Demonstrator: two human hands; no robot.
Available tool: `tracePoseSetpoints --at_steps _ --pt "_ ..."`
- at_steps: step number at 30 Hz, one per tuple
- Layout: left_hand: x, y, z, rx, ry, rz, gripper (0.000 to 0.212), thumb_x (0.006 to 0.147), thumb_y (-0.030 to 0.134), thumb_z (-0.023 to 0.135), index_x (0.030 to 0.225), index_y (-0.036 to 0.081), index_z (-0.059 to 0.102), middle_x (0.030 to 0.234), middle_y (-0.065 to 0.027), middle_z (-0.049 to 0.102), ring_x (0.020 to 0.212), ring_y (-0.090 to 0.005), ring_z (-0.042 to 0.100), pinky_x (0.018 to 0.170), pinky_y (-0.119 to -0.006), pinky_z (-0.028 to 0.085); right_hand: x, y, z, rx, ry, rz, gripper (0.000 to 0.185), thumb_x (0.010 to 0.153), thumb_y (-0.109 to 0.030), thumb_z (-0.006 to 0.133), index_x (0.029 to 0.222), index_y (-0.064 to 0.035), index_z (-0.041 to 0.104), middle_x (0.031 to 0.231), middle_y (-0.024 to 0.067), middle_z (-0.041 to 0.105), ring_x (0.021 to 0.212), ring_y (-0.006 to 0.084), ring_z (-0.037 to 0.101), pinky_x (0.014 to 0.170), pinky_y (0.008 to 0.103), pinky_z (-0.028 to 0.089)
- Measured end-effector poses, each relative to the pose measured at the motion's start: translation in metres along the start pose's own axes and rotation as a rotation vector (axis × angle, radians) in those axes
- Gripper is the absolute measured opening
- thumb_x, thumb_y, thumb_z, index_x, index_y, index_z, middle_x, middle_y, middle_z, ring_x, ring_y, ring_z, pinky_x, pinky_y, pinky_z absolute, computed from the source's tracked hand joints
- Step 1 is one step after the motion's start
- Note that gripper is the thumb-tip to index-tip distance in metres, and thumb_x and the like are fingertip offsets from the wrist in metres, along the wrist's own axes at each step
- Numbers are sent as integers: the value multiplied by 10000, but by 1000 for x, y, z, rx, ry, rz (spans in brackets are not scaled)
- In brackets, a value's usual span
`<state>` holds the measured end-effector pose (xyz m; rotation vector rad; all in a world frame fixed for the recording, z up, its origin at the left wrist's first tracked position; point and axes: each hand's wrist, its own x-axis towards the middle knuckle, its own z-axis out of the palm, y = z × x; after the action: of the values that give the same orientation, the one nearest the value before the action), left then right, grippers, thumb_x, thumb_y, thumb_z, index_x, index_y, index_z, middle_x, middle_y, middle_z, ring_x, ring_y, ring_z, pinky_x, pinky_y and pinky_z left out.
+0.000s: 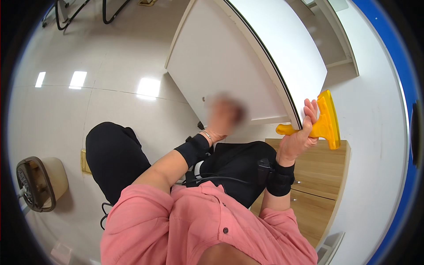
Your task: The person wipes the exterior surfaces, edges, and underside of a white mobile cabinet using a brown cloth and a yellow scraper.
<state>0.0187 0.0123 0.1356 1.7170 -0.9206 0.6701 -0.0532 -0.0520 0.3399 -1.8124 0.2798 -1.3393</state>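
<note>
My right hand [298, 140] grips a yellow plastic squeegee [324, 121] beside the near corner of a white furniture panel [285, 43] with a dark edge strip. The squeegee's wide blade points away to the right, and its handle end sticks out on the left of my hand. My left hand [225, 114] is in front of a light, flat side panel [225, 63] of the same furniture. It is heavily blurred, with a dark patch at its right side. Whether it holds anything or touches the panel cannot be made out.
A wooden drawer cabinet [318, 165] stands beside my right forearm, against a white wall [374, 132]. On the tiled floor [116, 109] at the left is a beige bucket [58, 177] with a dark rim. Black chair legs [79, 16] are at the upper left. Cables run across my lap.
</note>
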Motion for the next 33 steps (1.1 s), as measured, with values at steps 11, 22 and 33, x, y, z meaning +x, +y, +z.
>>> tracePoseSetpoints --at_steps 11,22,33 --pt "32 20 -20 -192 -374 -272 312 727 208 681 1012 124 584 1011 -91 550 1044 -318 508 824 -466 423 -4 -2 -2 -101 13 -48 229 843 -20 391 877 32 611 1098 160 626 1179 281 487 1044 402 319" --pt "-5 -6 24 43 187 -531 205 751 59 569 951 16 549 983 -171 510 934 -340 481 847 -452 370 0 3 2 -86 12 -60 216 851 -20 386 856 28 597 1084 157 630 1173 284 497 1039 399 331" --pt "149 -61 -32 15 539 -130 362 716 75 594 1064 24 509 1024 -167 496 961 -330 465 865 -413 367 -4 -1 3 -104 59 -22 211 836 -42 377 844 5 582 1092 154 619 1178 290 490 1052 427 309"
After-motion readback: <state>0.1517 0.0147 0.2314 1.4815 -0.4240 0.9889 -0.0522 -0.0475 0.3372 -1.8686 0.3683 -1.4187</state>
